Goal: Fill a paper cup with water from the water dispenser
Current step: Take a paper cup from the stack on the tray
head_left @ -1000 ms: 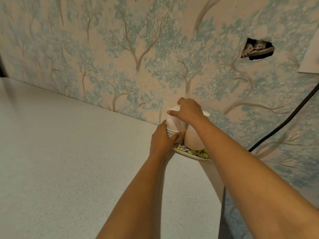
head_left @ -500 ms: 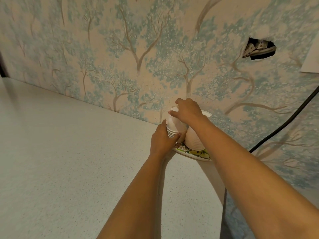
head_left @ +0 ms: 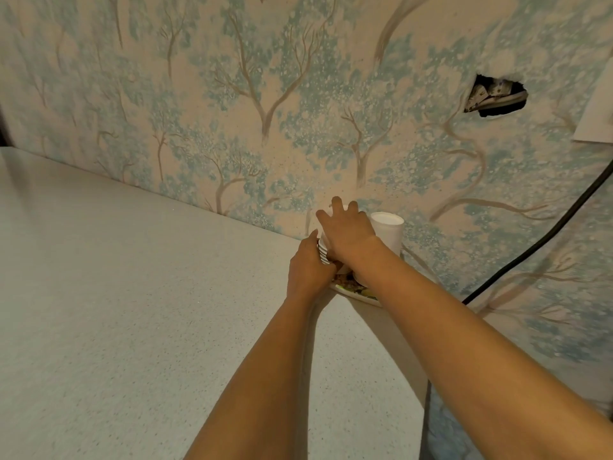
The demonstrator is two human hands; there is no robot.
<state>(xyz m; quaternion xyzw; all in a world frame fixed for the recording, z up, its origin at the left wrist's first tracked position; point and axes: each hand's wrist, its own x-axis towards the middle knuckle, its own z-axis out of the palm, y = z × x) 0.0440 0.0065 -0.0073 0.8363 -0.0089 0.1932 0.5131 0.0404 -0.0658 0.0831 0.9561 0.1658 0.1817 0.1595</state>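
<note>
Two stacks of upside-down white paper cups stand on a patterned plate [head_left: 348, 288] at the counter's far right corner by the wall. My left hand [head_left: 306, 268] wraps the rims of the left cup stack [head_left: 322, 254] low down. My right hand [head_left: 348, 232] lies over the top of that stack, fingers spread around the top cup, which it mostly hides. The right cup stack [head_left: 388, 232] stands free beside my right wrist. No water dispenser is in view.
A speckled pale countertop [head_left: 132, 310] stretches left and toward me. Tree-patterned wallpaper [head_left: 265, 111] backs it, with a torn hole [head_left: 496, 97] at upper right. A black cable [head_left: 537, 247] runs diagonally down the wall at right. The counter ends at right [head_left: 421, 376].
My right hand has shifted over the left stack's top and its fingers have spread, uncovering the right stack's top. My left hand stays on the rims.
</note>
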